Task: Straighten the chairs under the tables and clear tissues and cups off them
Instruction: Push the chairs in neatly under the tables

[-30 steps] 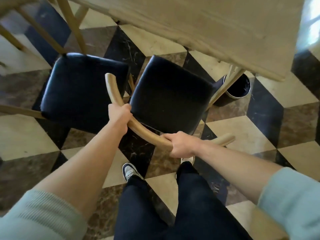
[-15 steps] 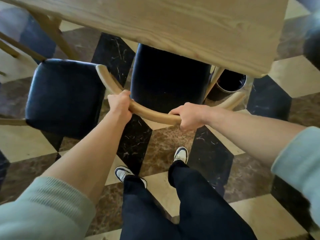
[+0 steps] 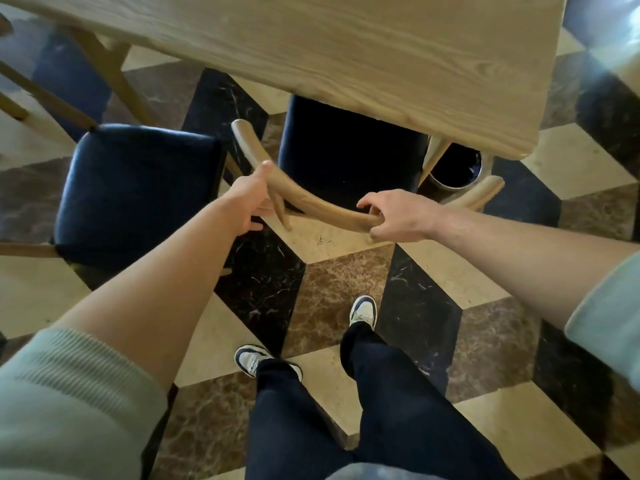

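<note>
A wooden chair with a black seat [image 3: 346, 150] stands mostly under the light wooden table [image 3: 381, 46]. Its curved back rail [image 3: 322, 206] sticks out toward me. My left hand [image 3: 247, 200] lies against the rail's left part, thumb stretched along the wood and fingers loosened and apart. My right hand [image 3: 394, 216] curls loosely around the rail's right part. A second chair with a black seat [image 3: 138, 188] stands to the left, out from under the table. No tissues or cups show on the visible tabletop.
A round metal bin with a black liner [image 3: 453, 168] sits on the floor under the table's near right corner, beside the chair. Wooden legs [image 3: 104, 74] cross at the upper left. My feet [image 3: 363, 310] stand on the chequered marble floor behind the chair.
The chair has slid forward until its seat is mostly under the table. I stepped after it, and both hands have loosened on the rail, the left one opening.
</note>
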Demonstrator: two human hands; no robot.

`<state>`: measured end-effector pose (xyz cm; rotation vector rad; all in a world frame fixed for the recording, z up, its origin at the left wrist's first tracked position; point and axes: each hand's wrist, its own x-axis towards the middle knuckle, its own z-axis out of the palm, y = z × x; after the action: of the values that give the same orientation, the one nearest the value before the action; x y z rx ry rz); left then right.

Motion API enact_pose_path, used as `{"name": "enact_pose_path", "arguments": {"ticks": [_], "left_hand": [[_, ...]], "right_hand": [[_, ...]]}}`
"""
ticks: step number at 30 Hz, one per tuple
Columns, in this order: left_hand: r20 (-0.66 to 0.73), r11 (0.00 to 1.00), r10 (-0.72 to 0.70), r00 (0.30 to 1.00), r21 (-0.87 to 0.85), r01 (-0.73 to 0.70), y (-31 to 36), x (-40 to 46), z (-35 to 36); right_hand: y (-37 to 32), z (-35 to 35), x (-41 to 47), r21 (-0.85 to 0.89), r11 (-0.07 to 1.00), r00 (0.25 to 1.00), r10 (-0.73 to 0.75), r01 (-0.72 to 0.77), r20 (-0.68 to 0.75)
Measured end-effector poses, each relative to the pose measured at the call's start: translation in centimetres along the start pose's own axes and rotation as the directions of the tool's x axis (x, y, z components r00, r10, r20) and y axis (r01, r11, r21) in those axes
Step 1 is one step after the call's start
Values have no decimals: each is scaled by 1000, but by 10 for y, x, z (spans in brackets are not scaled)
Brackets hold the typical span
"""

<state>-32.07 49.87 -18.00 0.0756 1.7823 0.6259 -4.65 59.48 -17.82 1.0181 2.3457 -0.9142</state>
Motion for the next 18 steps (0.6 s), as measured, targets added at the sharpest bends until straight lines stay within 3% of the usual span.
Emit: {"name": "enact_pose_path", "arguments": {"ticks": [5,8,14,18], "left_hand": [[47,990,90,995,108,-94,-16,-34,-106],[-48,983,150,988,116,-143,-31,-55,-187],[-279,971,230,932,129,-201,-40,-80,-328],[-276,943,276,921,261,-205,-32,-74,-403]], "right_hand": [[-110,-11,35,58,996,978,-51,64,-201],[-186,-10,65,83,994,938,-44,77,-343],[-316,3,112,86,990,940,-75,110,-333],[-393,6,157,127,978,948,-122,166,-295]]}}
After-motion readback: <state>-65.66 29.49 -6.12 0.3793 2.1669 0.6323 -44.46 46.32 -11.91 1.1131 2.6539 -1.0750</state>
